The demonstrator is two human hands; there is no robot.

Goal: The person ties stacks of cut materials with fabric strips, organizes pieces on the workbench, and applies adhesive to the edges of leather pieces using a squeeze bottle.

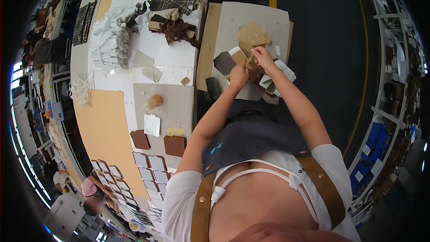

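Note:
In the head view, my left hand (239, 76) and my right hand (263, 58) work close together over a grey board (277, 18). The fingers of both are closed on a thin tan sheet (250, 65), bunched between them; paper or cloth, I cannot tell. Just beyond my fingers lies a larger crumpled tan sheet (254, 35). A dark grey flat piece with rounded corners (224, 64) rests left of my hands, beside a white-edged brown piece (237, 54). Under my right wrist is a white folded bundle (285, 75).
The long workbench to the left holds white strips (112, 40), dark brown straps (177, 31), a bottle (153, 102), brown square pieces (174, 145) and rows of pale cards (152, 168). A black object (212, 88) sits at the board's left edge. Shelving (387, 80) stands right.

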